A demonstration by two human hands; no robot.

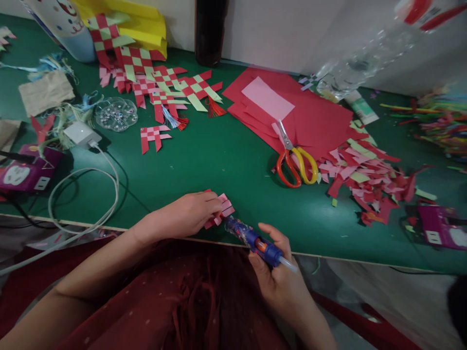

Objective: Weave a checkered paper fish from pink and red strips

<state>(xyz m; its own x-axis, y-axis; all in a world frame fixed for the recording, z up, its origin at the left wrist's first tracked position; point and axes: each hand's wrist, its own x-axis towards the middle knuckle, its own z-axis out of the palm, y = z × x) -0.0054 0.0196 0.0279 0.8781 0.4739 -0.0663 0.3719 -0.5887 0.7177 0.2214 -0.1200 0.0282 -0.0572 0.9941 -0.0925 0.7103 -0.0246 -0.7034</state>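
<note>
a smooth, faintly glossy green surface (204, 165) spans the frame, backed along the top by a pale wall (266, 36) and a dark upright slab (209, 34). at upper left, checkered paper pieces (136, 61), woven from red, pink and light green strips, overlap in a cluster, some trailing fringed tassels (215, 108); a smaller pink-and-red weave (149, 138) lies just below. right of top centre, flat red sheets (314, 119) fan out under a pink rectangle (268, 97), and the scissors (288, 145), metal blades, one red loop and one yellow, rest across their lower edge. angular paper scraps (365, 175) heap at right. left of centre sit a clear, petal-edged dish (133, 108) of tiny bits and a white charger (82, 133), its cable (117, 182) looping down past the near edge (317, 256)

at lower centre, the left hand (191, 212) pinches a folded paper piece (226, 206), pink and red, between its fingers. the right hand (275, 274) grips a blue glue gun (251, 238), thumb and forefinger on either side, the other fingers hidden; a translucent stick pokes out behind. its nozzle is right by the paper, but whether they touch i cannot tell. green stretches from the paper up to the weaves and across to the scissors, while the near edge slants down to the right beneath the hands
</note>
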